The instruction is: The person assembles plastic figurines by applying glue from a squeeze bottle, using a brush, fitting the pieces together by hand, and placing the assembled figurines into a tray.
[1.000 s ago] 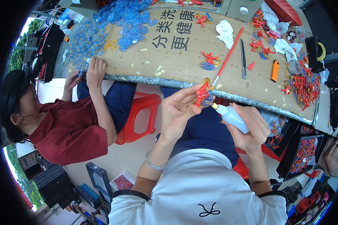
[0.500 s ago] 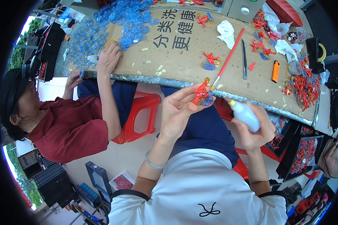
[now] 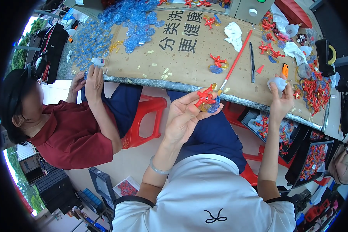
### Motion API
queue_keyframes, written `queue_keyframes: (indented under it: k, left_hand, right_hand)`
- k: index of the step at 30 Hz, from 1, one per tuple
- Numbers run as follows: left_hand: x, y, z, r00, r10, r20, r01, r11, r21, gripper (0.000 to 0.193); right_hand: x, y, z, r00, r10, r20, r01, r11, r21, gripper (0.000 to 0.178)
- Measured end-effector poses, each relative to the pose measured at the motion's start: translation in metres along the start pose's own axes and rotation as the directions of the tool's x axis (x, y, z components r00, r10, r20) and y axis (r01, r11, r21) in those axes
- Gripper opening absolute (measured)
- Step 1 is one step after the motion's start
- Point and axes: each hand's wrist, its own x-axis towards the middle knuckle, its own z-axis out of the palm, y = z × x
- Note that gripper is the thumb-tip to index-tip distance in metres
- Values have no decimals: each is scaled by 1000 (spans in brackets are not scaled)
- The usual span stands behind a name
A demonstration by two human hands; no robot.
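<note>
My left hand (image 3: 184,117) pinches a small red toy figure (image 3: 205,96) with a blue translucent base and a yellow part, held up just off the table's front edge. To the right, my right hand (image 3: 281,101) grips a white squeeze bottle (image 3: 276,86) over the table, beside an orange utility knife (image 3: 285,71). A red-handled paintbrush (image 3: 237,60) lies slantwise, its bristle end close to the held figure. Another red figure on a blue base (image 3: 217,63) rests on the cardboard beyond my left hand.
A co-worker (image 3: 71,131) in a dark red shirt sits at my left, both hands at the table edge. Blue translucent pieces (image 3: 137,33) heap at the far left. At right lie a pile of red figures (image 3: 315,94), a black craft knife (image 3: 252,62) and crumpled tissue (image 3: 232,35).
My right hand has carried the bottle away from the figure, right and farther over the table. My left hand has tilted the figure slightly. The co-worker's hand has drawn back toward the edge.
</note>
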Motion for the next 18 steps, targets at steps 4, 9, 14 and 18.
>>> queue_keyframes:
  k: [4, 9, 14, 18]
  left_hand:
    - [1, 0, -2, 999, 1, 47, -4, 998, 58, 50]
    - [2, -7, -2, 974, 215, 67, -224, 900, 373, 48]
    - [2, -9, 6, 942, 335, 26, -300, 803, 514, 51]
    - [1, -9, 5, 921, 385, 52, -349, 762, 545, 52]
  right_hand:
    - [3, 20, 1, 1000, -20, 5, 19, 999, 35, 38]
    - [4, 24, 2, 999, -32, 35, 32, 999, 6, 41]
    - [-1, 23, 2, 998, -16, 54, 16, 1000, -6, 53]
    - [-3, 22, 2, 996, -64, 58, 65, 998, -17, 64]
